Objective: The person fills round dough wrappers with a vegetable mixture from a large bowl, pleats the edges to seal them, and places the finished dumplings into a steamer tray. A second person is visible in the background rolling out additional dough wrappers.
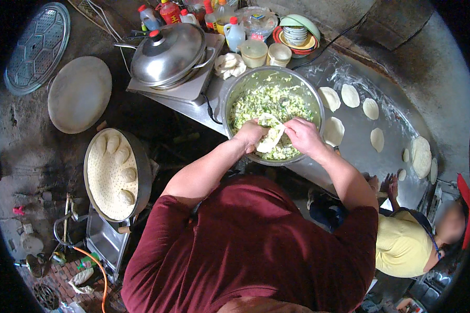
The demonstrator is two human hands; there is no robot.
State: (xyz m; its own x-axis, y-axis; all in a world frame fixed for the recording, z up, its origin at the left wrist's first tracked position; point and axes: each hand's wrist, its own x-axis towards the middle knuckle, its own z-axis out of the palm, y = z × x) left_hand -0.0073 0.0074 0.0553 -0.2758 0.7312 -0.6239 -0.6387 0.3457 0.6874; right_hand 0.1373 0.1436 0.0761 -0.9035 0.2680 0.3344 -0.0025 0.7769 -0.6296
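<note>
Over a large steel basin (321,99) of chopped green vegetable filling (272,94), both my hands hold one dough wrapper (269,121). My left hand (251,135) cups it from the left, with pale filling showing inside the folds. At the wrapper's right edge, the fingers of my right hand (302,135) pinch the dough. Flat dough rounds (350,96) of differing sizes lie on the floured metal table to the right. Pleated, leaf-shaped buns (127,175) rest along the right side of a round perforated steamer tray (109,184) at my left.
A lidded steel wok (168,53) stands on a cooktop (197,84) beyond the basin's left. Sauce bottles (234,34), jars (253,53) and stacked bowls (295,36) crowd the back. A person in a yellow top (401,246) works at the right, hands near the dough.
</note>
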